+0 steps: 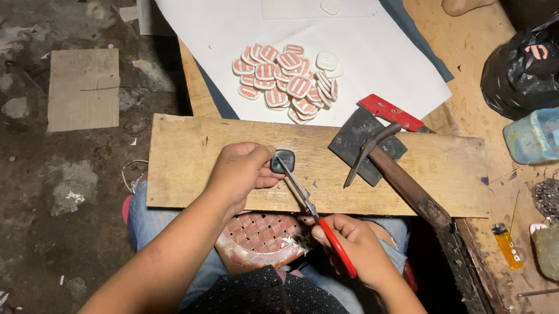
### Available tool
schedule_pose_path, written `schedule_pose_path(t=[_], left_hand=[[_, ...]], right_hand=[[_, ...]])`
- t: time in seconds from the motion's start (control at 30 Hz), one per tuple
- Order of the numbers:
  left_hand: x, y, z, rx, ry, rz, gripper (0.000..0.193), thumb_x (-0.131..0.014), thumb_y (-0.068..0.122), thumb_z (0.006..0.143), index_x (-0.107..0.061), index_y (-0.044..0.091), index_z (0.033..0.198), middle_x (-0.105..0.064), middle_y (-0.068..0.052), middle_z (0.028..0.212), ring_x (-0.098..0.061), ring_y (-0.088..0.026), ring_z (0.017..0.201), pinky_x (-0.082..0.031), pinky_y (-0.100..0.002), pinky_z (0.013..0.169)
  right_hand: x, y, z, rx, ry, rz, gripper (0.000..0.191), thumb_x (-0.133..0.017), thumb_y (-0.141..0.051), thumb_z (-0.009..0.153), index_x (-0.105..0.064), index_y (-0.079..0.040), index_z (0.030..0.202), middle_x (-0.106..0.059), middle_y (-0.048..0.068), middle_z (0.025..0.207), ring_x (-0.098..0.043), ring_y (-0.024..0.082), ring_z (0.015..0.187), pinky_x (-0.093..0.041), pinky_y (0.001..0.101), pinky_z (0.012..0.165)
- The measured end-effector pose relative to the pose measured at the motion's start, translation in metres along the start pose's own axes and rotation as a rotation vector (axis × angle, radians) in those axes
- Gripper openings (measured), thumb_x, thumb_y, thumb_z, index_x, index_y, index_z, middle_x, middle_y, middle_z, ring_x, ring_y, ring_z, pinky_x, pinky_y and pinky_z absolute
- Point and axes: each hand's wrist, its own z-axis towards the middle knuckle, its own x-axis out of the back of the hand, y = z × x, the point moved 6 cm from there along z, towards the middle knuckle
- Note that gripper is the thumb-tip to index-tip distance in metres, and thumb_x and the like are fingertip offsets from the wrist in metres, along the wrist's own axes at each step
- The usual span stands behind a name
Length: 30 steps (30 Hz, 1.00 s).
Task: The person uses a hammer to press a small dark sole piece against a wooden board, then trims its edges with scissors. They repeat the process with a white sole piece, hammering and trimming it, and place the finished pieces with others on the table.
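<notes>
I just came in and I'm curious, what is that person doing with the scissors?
A person sits with a wooden board across their lap. Their left hand presses a small dark rounded piece onto it, while their right hand holds red-handled scissors with the blades at that piece. A hammer lies on the board, and a pile of red-and-white pieces sits on white paper beyond.

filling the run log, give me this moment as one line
left hand: holds small dark rounded-square piece on wooden board | right hand: red-handled scissors, tips at piece
</notes>
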Motion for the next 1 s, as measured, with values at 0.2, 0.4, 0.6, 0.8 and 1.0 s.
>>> schedule_pose_path(t=[0.2, 0.4, 0.6, 0.8, 1.0], left_hand=[[0.000, 0.001, -0.001, -0.002, 0.006, 0.028, 0.024, -0.062, 0.022, 0.096, -0.069, 0.000, 0.089, -0.077, -0.011, 0.087, -0.075, -0.020, 0.073, -0.059, -0.029, 0.067], [-0.003, 0.000, -0.002, -0.033, 0.018, 0.065, 0.023, -0.061, 0.021, 0.096, -0.068, 0.000, 0.090, -0.076, -0.011, 0.086, -0.075, -0.018, 0.074, -0.059, -0.028, 0.068], [-0.002, 0.008, -0.006, -0.221, 0.078, 0.066, 0.017, -0.063, 0.012, 0.096, -0.066, -0.003, 0.102, -0.073, -0.010, 0.092, -0.069, -0.016, 0.080, -0.057, -0.028, 0.070], [-0.016, 0.009, -0.015, -0.191, -0.025, -0.137, 0.034, -0.060, 0.003, 0.089, -0.056, 0.006, 0.123, -0.070, -0.009, 0.104, -0.072, -0.016, 0.089, -0.062, -0.032, 0.080], [-0.019, 0.002, -0.018, -0.044, -0.014, -0.283, 0.017, -0.063, 0.014, 0.095, -0.061, -0.001, 0.103, -0.072, -0.012, 0.095, -0.072, -0.023, 0.084, -0.062, -0.037, 0.080]], right_hand=[[0.005, 0.000, 0.002, 0.038, 0.051, -0.070, 0.029, -0.075, -0.034, 0.088, -0.070, -0.006, 0.088, -0.059, -0.003, 0.063, -0.051, 0.006, 0.051, -0.039, 0.0232, 0.046], [0.008, -0.001, 0.003, 0.149, 0.077, -0.152, 0.029, -0.075, -0.032, 0.089, -0.071, -0.004, 0.085, -0.060, -0.005, 0.066, -0.048, 0.003, 0.056, -0.038, 0.0226, 0.049], [-0.002, 0.003, -0.005, 0.056, -0.011, -0.057, 0.027, -0.069, -0.031, 0.091, -0.071, -0.008, 0.104, -0.057, -0.004, 0.067, -0.052, 0.007, 0.055, -0.045, 0.0241, 0.049], [-0.016, -0.004, -0.010, 0.091, -0.157, 0.326, 0.040, -0.059, -0.034, 0.099, -0.067, 0.002, 0.114, -0.060, 0.005, 0.072, -0.060, 0.013, 0.059, -0.053, 0.0270, 0.051], [-0.018, -0.006, -0.011, 0.097, -0.187, 0.353, 0.042, -0.059, -0.036, 0.099, -0.067, 0.003, 0.113, -0.059, 0.005, 0.071, -0.059, 0.012, 0.059, -0.053, 0.0264, 0.049]])
